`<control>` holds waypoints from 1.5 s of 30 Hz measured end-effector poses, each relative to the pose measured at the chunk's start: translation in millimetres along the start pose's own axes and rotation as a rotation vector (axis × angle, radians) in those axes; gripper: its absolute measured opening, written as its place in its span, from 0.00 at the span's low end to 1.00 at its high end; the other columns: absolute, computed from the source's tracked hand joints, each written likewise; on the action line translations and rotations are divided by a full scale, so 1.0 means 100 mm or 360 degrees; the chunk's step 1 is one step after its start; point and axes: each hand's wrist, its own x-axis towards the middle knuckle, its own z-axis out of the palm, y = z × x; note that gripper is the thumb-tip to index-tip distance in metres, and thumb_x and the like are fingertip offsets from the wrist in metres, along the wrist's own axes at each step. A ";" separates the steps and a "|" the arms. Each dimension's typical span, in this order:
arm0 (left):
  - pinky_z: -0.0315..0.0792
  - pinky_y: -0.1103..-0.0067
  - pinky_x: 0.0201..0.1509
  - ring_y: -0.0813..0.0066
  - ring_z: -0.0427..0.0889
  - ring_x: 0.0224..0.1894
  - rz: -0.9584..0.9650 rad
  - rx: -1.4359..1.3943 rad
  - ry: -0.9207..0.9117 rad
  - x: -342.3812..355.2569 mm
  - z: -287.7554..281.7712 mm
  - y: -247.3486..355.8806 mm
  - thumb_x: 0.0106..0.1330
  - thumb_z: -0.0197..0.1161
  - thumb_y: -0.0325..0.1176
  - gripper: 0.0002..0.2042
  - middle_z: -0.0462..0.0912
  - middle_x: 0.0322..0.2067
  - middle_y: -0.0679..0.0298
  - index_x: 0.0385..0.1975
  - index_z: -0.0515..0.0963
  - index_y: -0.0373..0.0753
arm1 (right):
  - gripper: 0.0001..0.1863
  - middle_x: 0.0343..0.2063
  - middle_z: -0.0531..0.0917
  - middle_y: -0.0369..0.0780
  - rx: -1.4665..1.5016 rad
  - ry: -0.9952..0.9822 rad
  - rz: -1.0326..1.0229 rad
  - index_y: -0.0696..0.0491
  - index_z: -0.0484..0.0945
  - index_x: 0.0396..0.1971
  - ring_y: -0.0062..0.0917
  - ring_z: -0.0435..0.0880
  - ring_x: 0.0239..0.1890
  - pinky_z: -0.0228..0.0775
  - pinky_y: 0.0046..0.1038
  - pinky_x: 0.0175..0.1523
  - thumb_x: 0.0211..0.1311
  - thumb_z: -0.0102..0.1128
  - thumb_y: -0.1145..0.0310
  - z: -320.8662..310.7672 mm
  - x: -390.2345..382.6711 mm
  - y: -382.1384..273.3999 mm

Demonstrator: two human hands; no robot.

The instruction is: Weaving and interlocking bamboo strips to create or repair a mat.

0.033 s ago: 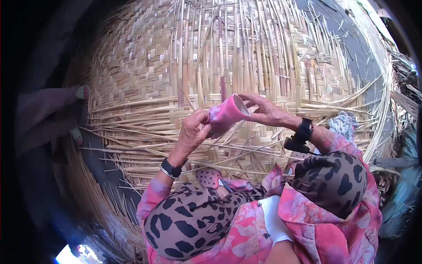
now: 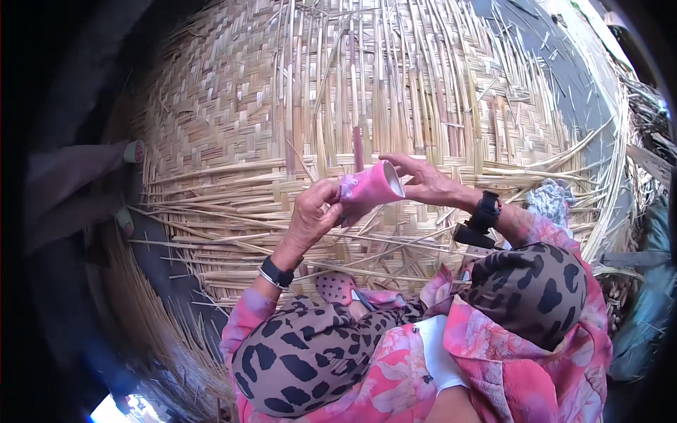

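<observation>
Above the woven straw mat (image 2: 233, 106), coarse and flat with loose strips, I see a soft pink cloth tube (image 2: 370, 189) held between both hands. Left hand (image 2: 314, 215) pinches its crumpled end; right hand (image 2: 427, 182) grips the open rim, wrist bent inward.

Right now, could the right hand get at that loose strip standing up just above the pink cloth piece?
Probably yes. The right hand lies just beside the upright strip with nothing between, though its fingers grip the pink cloth piece, as does the left hand.
</observation>
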 end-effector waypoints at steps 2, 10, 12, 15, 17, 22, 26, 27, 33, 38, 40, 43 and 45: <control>0.70 0.77 0.28 0.72 0.75 0.25 0.0073 -0.0018 0.0012 0.04 0.09 0.02 0.46 0.62 0.20 0.09 0.72 0.22 0.62 0.29 0.73 0.33 | 0.25 0.44 0.77 0.44 0.0158 -0.0022 -0.0151 0.59 0.69 0.52 0.26 0.77 0.44 0.73 0.30 0.44 0.58 0.57 0.60 -0.04 0.00 0.00; 0.70 0.78 0.28 0.76 0.76 0.25 0.0034 0.0129 0.0152 -0.07 0.30 0.03 0.49 0.69 0.31 0.15 0.75 0.23 0.64 0.36 0.75 0.35 | 0.14 0.32 0.81 0.38 0.0581 0.0050 0.0271 0.59 0.76 0.43 0.17 0.79 0.33 0.74 0.21 0.38 0.62 0.54 0.66 -0.02 -0.16 -0.11; 0.71 0.82 0.32 0.81 0.76 0.28 -0.0354 -0.0453 0.0023 -0.05 0.30 0.02 0.55 0.67 0.38 0.18 0.76 0.25 0.67 0.42 0.75 0.34 | 0.13 0.33 0.81 0.37 0.0642 0.0045 0.0090 0.60 0.76 0.44 0.16 0.78 0.34 0.73 0.20 0.38 0.61 0.53 0.70 0.00 -0.17 -0.01; 0.71 0.85 0.37 0.83 0.76 0.32 -0.0643 -0.0907 -0.0167 -0.02 0.36 -0.07 0.59 0.64 0.38 0.18 0.77 0.28 0.67 0.44 0.74 0.33 | 0.12 0.31 0.81 0.36 0.0607 0.0060 0.0115 0.60 0.76 0.43 0.15 0.77 0.32 0.72 0.19 0.37 0.61 0.52 0.74 -0.03 -0.18 0.09; 0.71 0.85 0.37 0.82 0.76 0.32 -0.0490 -0.0728 -0.0248 -0.06 0.43 -0.21 0.59 0.63 0.33 0.13 0.77 0.29 0.67 0.40 0.75 0.33 | 0.11 0.29 0.81 0.35 0.0548 0.0042 0.0123 0.60 0.77 0.42 0.15 0.77 0.33 0.71 0.18 0.38 0.61 0.52 0.74 -0.04 -0.13 0.11; 0.71 0.85 0.37 0.81 0.77 0.29 -0.0065 -0.0230 0.0291 0.00 0.25 -0.14 0.61 0.58 0.25 0.04 0.77 0.27 0.67 0.32 0.71 0.34 | 0.09 0.25 0.80 0.36 0.0219 0.0234 -0.0061 0.61 0.77 0.36 0.15 0.78 0.27 0.74 0.17 0.33 0.60 0.51 0.73 -0.10 -0.12 -0.08; 0.71 0.85 0.37 0.84 0.75 0.33 -0.0525 -0.1100 0.0343 -0.02 0.38 0.04 0.62 0.58 0.26 0.06 0.76 0.29 0.68 0.36 0.70 0.37 | 0.09 0.26 0.81 0.36 0.0179 0.0302 -0.0024 0.61 0.77 0.37 0.14 0.77 0.30 0.72 0.19 0.35 0.59 0.55 0.72 -0.06 -0.21 0.08; 0.71 0.86 0.37 0.84 0.75 0.32 -0.0548 -0.1215 0.0375 -0.02 0.38 0.03 0.61 0.60 0.25 0.07 0.76 0.29 0.69 0.36 0.70 0.38 | 0.10 0.28 0.81 0.36 0.0281 0.0298 0.0036 0.61 0.77 0.38 0.15 0.76 0.31 0.71 0.20 0.36 0.58 0.56 0.72 -0.03 -0.20 0.08; 0.71 0.85 0.34 0.83 0.76 0.30 -0.0626 -0.1133 0.0283 -0.07 0.21 -0.05 0.57 0.65 0.27 0.09 0.77 0.28 0.68 0.36 0.74 0.36 | 0.10 0.24 0.77 0.32 0.0389 0.0319 0.0135 0.60 0.77 0.37 0.09 0.74 0.25 0.69 0.14 0.29 0.60 0.54 0.70 -0.05 -0.23 0.05; 0.71 0.85 0.33 0.83 0.77 0.28 -0.0188 0.0232 0.0445 -0.09 0.16 -0.19 0.57 0.64 0.26 0.05 0.78 0.26 0.67 0.31 0.78 0.35 | 0.11 0.26 0.78 0.33 0.0441 0.0351 0.0107 0.60 0.76 0.38 0.11 0.74 0.27 0.70 0.15 0.32 0.59 0.54 0.70 -0.01 -0.24 0.08; 0.71 0.85 0.35 0.82 0.77 0.30 -0.0527 -0.0219 0.0564 -0.14 0.16 -0.27 0.57 0.63 0.26 0.05 0.79 0.26 0.66 0.31 0.78 0.35 | 0.11 0.26 0.78 0.33 0.0416 0.0352 0.0071 0.60 0.76 0.39 0.11 0.75 0.28 0.70 0.16 0.33 0.59 0.54 0.70 -0.01 -0.23 0.12; 0.70 0.85 0.36 0.82 0.76 0.31 -0.0506 -0.0328 0.0403 -0.10 0.26 -0.30 0.60 0.60 0.28 0.06 0.79 0.30 0.66 0.35 0.78 0.35 | 0.11 0.27 0.78 0.33 0.0419 0.0264 0.0109 0.60 0.76 0.38 0.12 0.75 0.30 0.70 0.17 0.34 0.58 0.54 0.69 -0.03 -0.24 0.09; 0.70 0.86 0.31 0.83 0.76 0.32 -0.0471 -0.0355 0.0231 -0.01 0.36 -0.26 0.63 0.57 0.30 0.10 0.78 0.34 0.66 0.43 0.77 0.36 | 0.10 0.28 0.77 0.33 0.0480 0.0104 0.0065 0.59 0.76 0.36 0.12 0.75 0.31 0.70 0.17 0.35 0.58 0.54 0.71 -0.03 -0.25 0.09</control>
